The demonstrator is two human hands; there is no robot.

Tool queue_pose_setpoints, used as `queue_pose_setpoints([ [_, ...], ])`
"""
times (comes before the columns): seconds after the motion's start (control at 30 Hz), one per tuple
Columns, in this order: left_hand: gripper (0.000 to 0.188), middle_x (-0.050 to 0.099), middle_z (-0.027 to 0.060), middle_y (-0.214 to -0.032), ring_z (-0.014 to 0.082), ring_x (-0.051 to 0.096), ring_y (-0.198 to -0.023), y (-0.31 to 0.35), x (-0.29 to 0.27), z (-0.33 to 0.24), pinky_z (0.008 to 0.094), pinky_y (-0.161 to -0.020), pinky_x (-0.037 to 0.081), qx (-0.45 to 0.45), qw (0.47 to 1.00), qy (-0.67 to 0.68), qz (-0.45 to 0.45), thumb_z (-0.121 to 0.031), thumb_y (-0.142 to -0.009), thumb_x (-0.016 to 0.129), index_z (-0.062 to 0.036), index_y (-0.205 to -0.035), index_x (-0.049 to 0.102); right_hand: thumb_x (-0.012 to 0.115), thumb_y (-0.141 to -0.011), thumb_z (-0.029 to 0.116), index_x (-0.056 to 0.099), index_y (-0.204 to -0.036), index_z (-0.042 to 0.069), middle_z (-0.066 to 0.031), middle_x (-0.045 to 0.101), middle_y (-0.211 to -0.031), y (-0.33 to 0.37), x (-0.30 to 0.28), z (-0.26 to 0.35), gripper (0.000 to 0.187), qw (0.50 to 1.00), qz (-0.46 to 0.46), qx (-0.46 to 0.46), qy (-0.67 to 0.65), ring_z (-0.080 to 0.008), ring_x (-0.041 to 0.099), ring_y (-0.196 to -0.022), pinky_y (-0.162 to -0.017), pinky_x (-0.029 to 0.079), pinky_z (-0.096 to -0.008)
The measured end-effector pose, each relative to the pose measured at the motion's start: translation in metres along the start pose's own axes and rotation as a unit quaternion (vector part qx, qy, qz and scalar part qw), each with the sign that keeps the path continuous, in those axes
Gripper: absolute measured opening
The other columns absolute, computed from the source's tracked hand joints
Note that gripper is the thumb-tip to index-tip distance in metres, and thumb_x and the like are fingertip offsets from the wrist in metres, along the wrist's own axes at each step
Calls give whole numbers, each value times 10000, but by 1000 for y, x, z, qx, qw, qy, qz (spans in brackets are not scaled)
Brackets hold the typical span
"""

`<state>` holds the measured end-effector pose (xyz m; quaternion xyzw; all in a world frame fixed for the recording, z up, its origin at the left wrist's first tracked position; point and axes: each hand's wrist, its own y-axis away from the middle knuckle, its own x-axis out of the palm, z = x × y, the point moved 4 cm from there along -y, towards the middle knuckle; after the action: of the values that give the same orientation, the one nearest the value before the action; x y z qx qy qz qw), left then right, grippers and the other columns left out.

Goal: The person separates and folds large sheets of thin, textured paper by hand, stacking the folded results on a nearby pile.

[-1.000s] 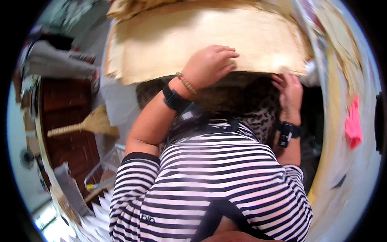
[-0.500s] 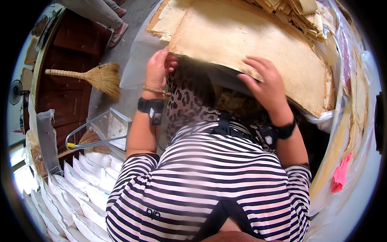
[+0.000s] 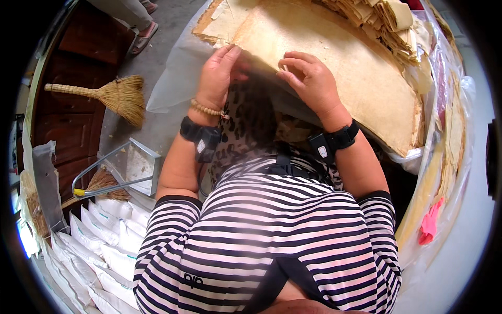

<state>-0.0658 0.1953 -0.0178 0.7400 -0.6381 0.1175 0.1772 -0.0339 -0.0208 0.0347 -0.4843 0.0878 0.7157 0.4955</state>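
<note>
Pinching left near corner of large tan sheet [image 3: 355, 86] with left hand [image 3: 215, 78], thumb and fingers together on it. Holding right hand [image 3: 314, 81] at same near edge, thumb close to forefinger; cannot tell whether closed on anything. Spread out in front of striped shirt [image 3: 261, 225], beside heap of folded sheets [image 3: 374, 18] at far right.

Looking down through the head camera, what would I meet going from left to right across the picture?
Straw broom → the person's left hand → the person's right hand → bright pink cloth-like item.
</note>
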Motion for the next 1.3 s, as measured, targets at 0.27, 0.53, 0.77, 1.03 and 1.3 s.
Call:
queue_pose_setpoints([
  [0.27, 261, 697, 91, -1082, 175, 697, -907, -1, 5, 14, 275, -688, 553, 19, 996, -67, 51, -213, -1001, 638, -21, -1172, 595, 756, -856, 188, 771, -998, 107, -75, 729, -1097, -2, 0, -5, 164, 998, -14, -58, 27, -278, 677, -1020, -871, 550, -371],
  [0.53, 265, 723, 84, -1034, 153, 695, -863, -2, 14, 31, 262, -677, 543, -11, 993, -100, 63, -205, -986, 670, -20, -1166, 609, 700, -820, 117, 732, -910, 114, -71, 715, -964, -3, 5, 16, 96, 990, -75, -93, 80, -306, 679, -887, -778, 562, -402],
  [0.77, 236, 719, 82, -1052, 152, 692, -860, -4, 14, 38, 262, -681, 542, -2, 991, -112, 73, -206, -990, 666, -18, -1120, 605, 702, -835, 106, 747, -958, 114, -87, 730, -1013, -9, 8, 21, 131, 996, -19, -57, 60, -300, 687, -955, -822, 556, -395],
  [1.03, 279, 713, 66, -1076, 139, 687, -852, -7, 12, 41, 248, -671, 539, 2, 994, -92, 59, -207, -1006, 642, -57, -1238, 602, 698, -840, 200, 770, -848, 77, -84, 730, -922, -14, 9, 2, 142, 996, -64, -67, -11, -304, 674, -857, -773, 547, -413],
  [1.3, 196, 707, 54, -949, 147, 692, -826, -7, 18, 37, 253, -636, 548, 16, 997, -65, 46, -160, -980, 639, -19, -1115, 646, 689, -854, 178, 756, -815, 67, -95, 730, -895, -16, 11, -3, 135, 998, -64, -24, 0, -316, 670, -854, -757, 541, -420],
])
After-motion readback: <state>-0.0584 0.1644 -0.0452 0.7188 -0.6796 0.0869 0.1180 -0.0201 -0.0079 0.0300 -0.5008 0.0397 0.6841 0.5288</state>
